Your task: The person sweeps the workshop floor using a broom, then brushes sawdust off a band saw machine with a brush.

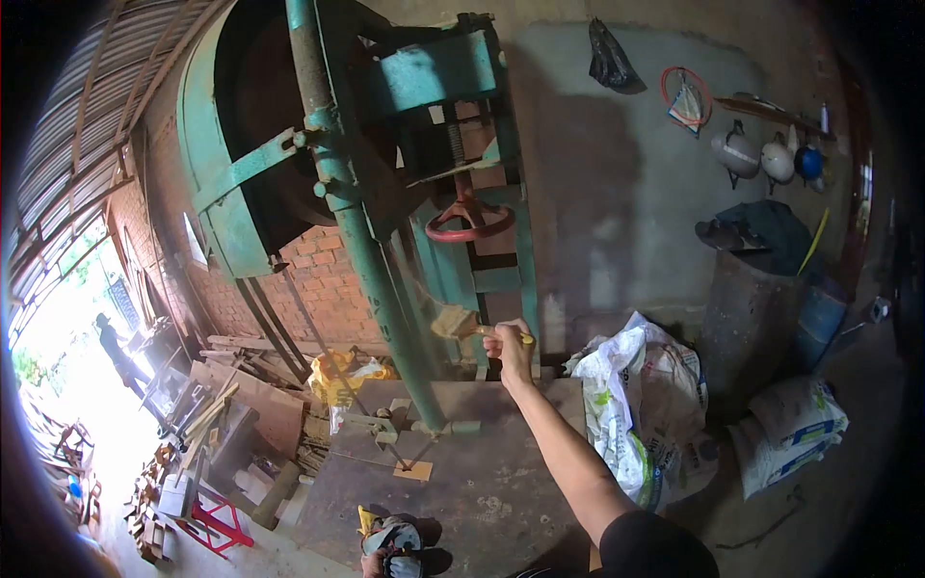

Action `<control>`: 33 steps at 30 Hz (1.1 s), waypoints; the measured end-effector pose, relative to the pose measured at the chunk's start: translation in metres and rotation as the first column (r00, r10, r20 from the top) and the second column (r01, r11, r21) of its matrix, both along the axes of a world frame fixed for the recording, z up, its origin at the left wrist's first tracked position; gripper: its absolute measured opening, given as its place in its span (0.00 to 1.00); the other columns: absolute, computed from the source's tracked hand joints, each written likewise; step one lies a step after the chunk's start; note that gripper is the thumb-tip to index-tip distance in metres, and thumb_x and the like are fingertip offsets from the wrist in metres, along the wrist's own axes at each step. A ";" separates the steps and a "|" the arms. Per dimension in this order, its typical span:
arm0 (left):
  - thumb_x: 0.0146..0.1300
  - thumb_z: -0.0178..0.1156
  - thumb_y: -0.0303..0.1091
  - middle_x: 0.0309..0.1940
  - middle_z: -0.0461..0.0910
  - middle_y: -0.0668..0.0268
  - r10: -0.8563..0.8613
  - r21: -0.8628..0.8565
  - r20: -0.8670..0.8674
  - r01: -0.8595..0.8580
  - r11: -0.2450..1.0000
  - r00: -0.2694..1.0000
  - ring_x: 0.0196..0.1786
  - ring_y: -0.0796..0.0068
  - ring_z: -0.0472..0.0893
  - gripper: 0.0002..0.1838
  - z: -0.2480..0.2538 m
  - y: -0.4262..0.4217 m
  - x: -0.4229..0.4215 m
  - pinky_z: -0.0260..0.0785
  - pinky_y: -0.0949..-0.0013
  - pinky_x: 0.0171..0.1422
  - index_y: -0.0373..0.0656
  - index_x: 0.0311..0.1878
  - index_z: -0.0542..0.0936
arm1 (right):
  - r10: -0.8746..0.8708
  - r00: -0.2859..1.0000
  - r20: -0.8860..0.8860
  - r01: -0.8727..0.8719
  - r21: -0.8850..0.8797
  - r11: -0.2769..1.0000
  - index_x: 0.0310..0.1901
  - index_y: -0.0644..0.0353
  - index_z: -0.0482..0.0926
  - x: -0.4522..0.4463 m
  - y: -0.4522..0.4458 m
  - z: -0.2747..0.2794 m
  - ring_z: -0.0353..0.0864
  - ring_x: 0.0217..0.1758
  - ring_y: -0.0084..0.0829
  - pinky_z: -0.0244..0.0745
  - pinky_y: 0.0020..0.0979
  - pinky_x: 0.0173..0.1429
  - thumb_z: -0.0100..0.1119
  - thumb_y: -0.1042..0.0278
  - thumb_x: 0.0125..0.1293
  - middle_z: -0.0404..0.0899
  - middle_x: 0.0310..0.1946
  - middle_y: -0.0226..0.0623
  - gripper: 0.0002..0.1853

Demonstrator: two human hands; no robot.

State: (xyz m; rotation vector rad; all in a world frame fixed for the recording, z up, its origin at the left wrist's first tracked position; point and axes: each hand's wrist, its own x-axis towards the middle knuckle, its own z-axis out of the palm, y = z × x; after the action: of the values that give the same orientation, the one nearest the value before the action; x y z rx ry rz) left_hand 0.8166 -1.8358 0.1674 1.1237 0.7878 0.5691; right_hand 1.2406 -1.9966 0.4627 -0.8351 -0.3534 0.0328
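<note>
My right hand (511, 353) is closed around the handle of a brush (455, 323), its wide bristles pointing left toward the green machine. The brush is just right of the slanted green pole (371, 279) and below the red handwheel (469, 221). The bristles look a little blurred, and I cannot tell whether they touch the machine. My left hand is not clearly visible; at the bottom edge a small part of something skin-coloured shows beside grey cloth (398, 536) and a yellow item, too unclear to name.
White sacks (617, 395) stand right of the dark metal table (453, 491). Another filled sack (790, 433) lies farther right. Helmets (737, 152) hang on the wall. At the left are wood scraps, a red stool (224, 528) and a person (118, 352) in the distance.
</note>
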 end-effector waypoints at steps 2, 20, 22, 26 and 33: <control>0.40 0.52 0.16 0.40 0.75 0.62 0.003 -0.010 0.009 -0.003 1.000 1.000 0.41 0.70 0.76 0.24 -0.002 0.000 0.001 0.69 0.71 0.47 0.40 0.46 0.71 | 0.121 0.992 0.036 -0.124 0.102 0.987 0.29 0.61 0.68 -0.011 0.002 0.020 0.73 0.18 0.22 0.69 0.21 0.20 0.49 0.66 0.56 0.75 0.20 0.37 0.07; 0.39 0.52 0.15 0.38 0.76 0.62 0.008 -0.051 0.111 -0.002 0.999 0.994 0.39 0.70 0.77 0.24 -0.013 0.011 0.000 0.70 0.71 0.46 0.39 0.45 0.72 | 0.477 0.864 -0.159 -0.181 0.786 0.591 0.36 0.71 0.68 0.049 0.024 0.020 0.76 0.31 0.33 0.76 0.25 0.33 0.50 0.70 0.58 0.74 0.32 0.49 0.10; 0.39 0.53 0.16 0.39 0.76 0.63 0.011 -0.069 0.115 -0.003 0.998 0.993 0.40 0.69 0.77 0.24 -0.006 0.009 0.003 0.69 0.70 0.47 0.40 0.45 0.72 | 0.469 0.872 -0.140 -0.202 0.770 0.606 0.37 0.71 0.68 0.046 0.020 0.032 0.75 0.32 0.33 0.75 0.25 0.33 0.50 0.70 0.59 0.74 0.32 0.49 0.11; 0.37 0.56 0.17 0.38 0.76 0.62 -0.106 0.081 0.021 0.104 0.991 0.994 0.41 0.69 0.77 0.25 0.005 0.014 0.012 0.70 0.69 0.47 0.39 0.45 0.72 | 0.553 0.832 -0.038 -0.366 0.712 0.599 0.36 0.72 0.69 0.031 0.026 0.076 0.75 0.27 0.32 0.73 0.24 0.30 0.50 0.71 0.58 0.75 0.31 0.50 0.11; 0.28 0.72 0.35 0.41 0.74 0.56 0.089 0.374 -0.536 0.141 0.917 0.839 0.44 0.64 0.75 0.38 -0.024 0.046 0.023 0.68 0.67 0.49 0.34 0.46 0.66 | 0.711 0.703 0.019 -0.587 0.579 0.565 0.34 0.72 0.70 0.013 0.000 0.073 0.73 0.23 0.28 0.68 0.23 0.23 0.48 0.68 0.57 0.74 0.26 0.48 0.12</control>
State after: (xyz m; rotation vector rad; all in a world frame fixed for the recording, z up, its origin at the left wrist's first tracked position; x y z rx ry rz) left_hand 0.8392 -1.7902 0.1433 1.7202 1.1781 0.3907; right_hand 1.2531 -1.9964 0.5356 -0.0699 -0.4236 0.7028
